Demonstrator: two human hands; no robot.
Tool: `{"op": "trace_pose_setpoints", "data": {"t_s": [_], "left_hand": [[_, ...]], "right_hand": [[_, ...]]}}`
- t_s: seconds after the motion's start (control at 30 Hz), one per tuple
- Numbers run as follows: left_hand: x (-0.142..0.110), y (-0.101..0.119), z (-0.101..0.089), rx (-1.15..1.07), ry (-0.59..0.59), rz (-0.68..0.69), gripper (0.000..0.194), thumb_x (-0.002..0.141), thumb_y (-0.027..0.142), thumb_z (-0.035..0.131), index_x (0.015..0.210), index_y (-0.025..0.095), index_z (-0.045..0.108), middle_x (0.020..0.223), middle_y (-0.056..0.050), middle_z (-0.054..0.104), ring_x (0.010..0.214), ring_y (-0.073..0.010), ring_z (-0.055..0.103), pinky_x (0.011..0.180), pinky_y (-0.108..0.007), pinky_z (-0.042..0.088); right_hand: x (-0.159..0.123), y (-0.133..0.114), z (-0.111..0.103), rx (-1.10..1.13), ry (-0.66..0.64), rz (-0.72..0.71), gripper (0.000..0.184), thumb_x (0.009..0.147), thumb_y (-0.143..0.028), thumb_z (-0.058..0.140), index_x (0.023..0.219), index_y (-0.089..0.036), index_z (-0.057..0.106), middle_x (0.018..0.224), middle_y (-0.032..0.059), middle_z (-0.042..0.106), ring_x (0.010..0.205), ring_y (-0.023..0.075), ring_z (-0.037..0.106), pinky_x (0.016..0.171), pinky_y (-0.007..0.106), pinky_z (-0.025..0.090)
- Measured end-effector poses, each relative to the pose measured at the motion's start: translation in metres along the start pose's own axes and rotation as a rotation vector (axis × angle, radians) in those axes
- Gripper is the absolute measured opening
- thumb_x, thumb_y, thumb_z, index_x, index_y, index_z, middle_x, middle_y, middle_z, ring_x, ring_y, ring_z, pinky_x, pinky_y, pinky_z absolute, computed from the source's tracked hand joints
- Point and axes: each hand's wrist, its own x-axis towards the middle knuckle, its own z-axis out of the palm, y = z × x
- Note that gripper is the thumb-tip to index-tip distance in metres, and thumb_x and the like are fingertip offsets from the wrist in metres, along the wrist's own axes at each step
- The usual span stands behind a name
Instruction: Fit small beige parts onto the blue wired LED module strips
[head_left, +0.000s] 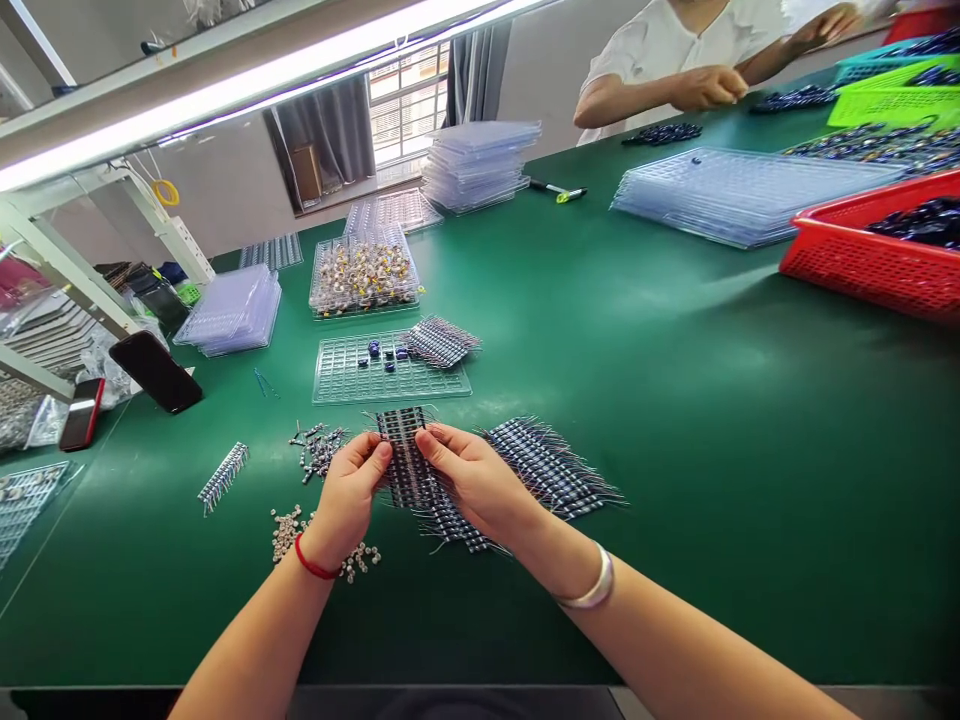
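Note:
Both hands hold one panel of small dark components with wire leads [405, 455], joined in rows, just above the table. My left hand [351, 490] pinches its left edge between thumb and fingers. On the right edge, my right hand [472, 475] grips with the thumb on top. Beneath and to the right lie more such component panels [555, 465], partly hidden by my right hand. Left of my left hand is a pile of loose dark components [319, 450]. Small round pale pieces [286, 532] are scattered around my left wrist. A short component strip [223, 477] lies farther left.
Beyond my hands sits a clear gridded tray [337, 375]; behind it, a tray of yellow-and-white pieces [365, 275]. Clear tray stacks [480, 165] stand at the back. Phones [156, 370] lean at left. A red basket [862, 255] is at right. Across the table [675, 450] a co-worker [675, 70] works.

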Motion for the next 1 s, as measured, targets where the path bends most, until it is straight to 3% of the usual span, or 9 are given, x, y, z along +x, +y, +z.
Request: {"op": "trace_pose_setpoints", "data": {"t_s": [0.43, 0.7, 1.0], "left_hand": [[0.002, -0.001, 0.0, -0.05, -0.011, -0.052, 0.039, 0.061, 0.046, 0.085, 0.075, 0.014, 0.067, 0.074, -0.002, 0.066, 0.069, -0.0125, 0.058, 0.066, -0.023, 0.046], [0.001, 0.006, -0.003, 0.009, -0.054, -0.08, 0.039, 0.064, 0.045, 0.084, 0.08, 0.012, 0.069, 0.075, -0.003, 0.066, 0.067, -0.0127, 0.059, 0.064, -0.024, 0.049], [0.004, 0.005, -0.007, -0.028, 0.01, -0.038, 0.039, 0.061, 0.044, 0.085, 0.078, 0.013, 0.068, 0.074, -0.001, 0.064, 0.066, -0.0106, 0.056, 0.062, -0.022, 0.048]], "right_hand": [[0.0, 0.002, 0.003, 0.053, -0.001, 0.005, 0.039, 0.061, -0.054, 0.084, 0.07, -0.02, 0.066, 0.067, -0.0017, 0.065, 0.067, 0.0157, 0.059, 0.068, 0.032, 0.05], [0.007, 0.001, -0.006, -0.005, 0.056, -0.059, 0.04, 0.064, -0.055, 0.082, 0.076, -0.021, 0.067, 0.07, -0.0031, 0.061, 0.068, 0.014, 0.055, 0.069, 0.03, 0.047], [0.005, -0.001, -0.007, -0.103, -0.011, -0.038, 0.039, 0.064, -0.054, 0.082, 0.071, -0.019, 0.068, 0.071, -0.0005, 0.064, 0.071, 0.0171, 0.056, 0.072, 0.033, 0.047]]}}
